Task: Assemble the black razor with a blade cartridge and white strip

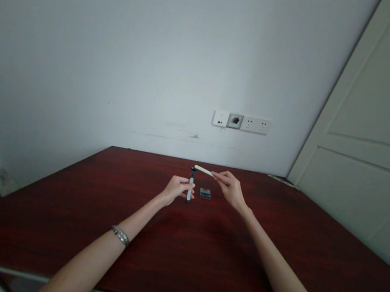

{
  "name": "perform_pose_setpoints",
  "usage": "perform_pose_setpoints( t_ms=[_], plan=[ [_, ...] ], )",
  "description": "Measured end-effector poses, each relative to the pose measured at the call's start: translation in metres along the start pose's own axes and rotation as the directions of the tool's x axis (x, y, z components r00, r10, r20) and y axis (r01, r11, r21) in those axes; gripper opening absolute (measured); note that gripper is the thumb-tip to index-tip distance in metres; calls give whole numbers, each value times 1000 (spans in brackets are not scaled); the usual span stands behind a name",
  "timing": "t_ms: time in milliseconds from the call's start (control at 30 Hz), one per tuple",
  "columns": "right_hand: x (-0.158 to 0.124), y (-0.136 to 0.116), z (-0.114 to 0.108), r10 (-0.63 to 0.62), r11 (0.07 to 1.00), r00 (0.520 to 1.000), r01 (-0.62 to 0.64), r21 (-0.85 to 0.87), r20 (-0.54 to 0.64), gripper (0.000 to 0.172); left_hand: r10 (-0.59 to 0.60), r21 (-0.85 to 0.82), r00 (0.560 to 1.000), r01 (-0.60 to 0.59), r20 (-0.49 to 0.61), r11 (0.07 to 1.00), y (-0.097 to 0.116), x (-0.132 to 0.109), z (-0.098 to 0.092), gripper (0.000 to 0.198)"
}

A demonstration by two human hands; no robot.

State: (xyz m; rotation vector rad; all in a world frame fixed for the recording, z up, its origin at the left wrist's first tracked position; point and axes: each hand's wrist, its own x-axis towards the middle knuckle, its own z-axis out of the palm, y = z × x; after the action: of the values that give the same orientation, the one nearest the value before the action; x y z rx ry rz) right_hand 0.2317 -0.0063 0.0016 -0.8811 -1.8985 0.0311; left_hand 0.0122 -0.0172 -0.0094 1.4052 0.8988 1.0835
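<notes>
My left hand [176, 190] is closed round the pale handle of a razor [190, 189], held upright with its dark head at the top. My right hand [229, 187] pinches one end of a slim white stick [204, 170]. The stick's far end meets or nearly meets the razor's head; whether they touch is too small to tell. Between the hands, a small flat clear case [205, 193] with dark contents lies on the dark red table [146, 266].
Behind the table rises a white wall with a row of sockets and switches [255, 125]. A pale panelled door [376, 145] stands along the right side. A thin flat strip [283, 181] lies at the table's back right corner.
</notes>
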Motion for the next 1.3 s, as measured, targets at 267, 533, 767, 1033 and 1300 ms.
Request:
perform_pose_setpoints(
  t_ms=[267, 533, 767, 1033, 1300],
  plan=[
    [3, -2, 0, -12, 997, 999, 9, -71, -44, 30, 9, 23, 1000, -10, 22, 1000, 0, 0, 0, 28],
    [1, 0, -3, 30, 994, 998, -35, -102, -49, 31, 17, 57, 998, -21, 59, 998, -2, 0, -1, 28],
    [1, -17, 6, 92, 996, 994, -91, 19, -59, 37, -1, -69, 999, 3, 38, 998, -9, 6, -5, 21],
    [-8, -31, 33, 60, 996, 998, -62, 57, 26, 37, -3, -186, 997, 17, 71, 982, -13, 8, -6, 20],
    [-11, -30, 29, 30, 999, 990, -35, 33, 139, 36, -8, -144, 996, 21, 89, 989, -11, 6, -5, 16]
  ],
)
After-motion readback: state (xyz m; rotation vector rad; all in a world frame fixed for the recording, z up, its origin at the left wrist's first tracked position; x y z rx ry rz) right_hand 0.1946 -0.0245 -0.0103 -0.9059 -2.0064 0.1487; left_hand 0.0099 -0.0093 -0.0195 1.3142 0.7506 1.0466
